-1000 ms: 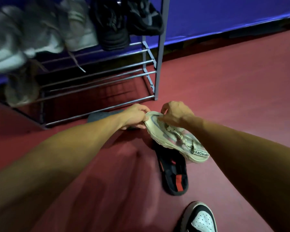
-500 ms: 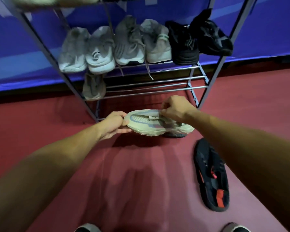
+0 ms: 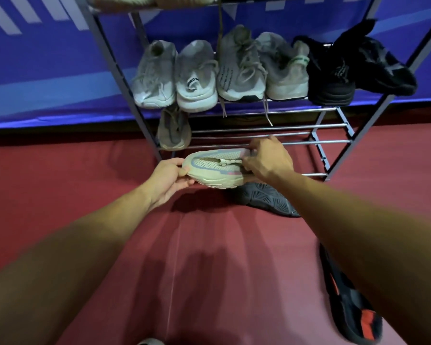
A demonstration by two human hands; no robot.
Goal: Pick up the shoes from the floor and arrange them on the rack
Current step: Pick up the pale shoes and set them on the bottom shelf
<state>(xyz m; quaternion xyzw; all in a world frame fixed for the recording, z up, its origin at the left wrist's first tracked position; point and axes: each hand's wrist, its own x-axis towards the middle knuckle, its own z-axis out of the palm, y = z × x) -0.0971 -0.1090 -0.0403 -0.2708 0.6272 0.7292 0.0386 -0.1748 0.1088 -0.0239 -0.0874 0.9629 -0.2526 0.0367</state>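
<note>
The left grip (image 3: 169, 181) is clasping the toe of a cream sneaker (image 3: 214, 171), with the thumb lying on top and the fingers curling under the sole. The right grip (image 3: 268, 160) is closing on the same sneaker at its other end, its fingers curling over the collar beside the laces. Between the two grips the sneaker is hanging sideways above the floor (image 3: 209, 257), its toe pointing toward the left grip and its sole tilting toward the camera.

Just beyond both grips the rack (image 3: 334, 155) is standing, with its lower bars running right behind the right grip's knuckles. Beyond and slightly above the left grip, a beige shoe (image 3: 173, 130) is sitting at the left end of the lower shelf. Higher, above both grips, four pale grey sneakers (image 3: 239, 68) and two black shoes (image 3: 331, 78) are filling the next shelf in a row.

Directly below the right grip's wrist a dark grey shoe (image 3: 266, 197) is lying on the floor with its sole showing. Nearer the person, under the right forearm, a black and red shoe (image 3: 353, 307) is lying on the floor, partly hidden by the arm.
</note>
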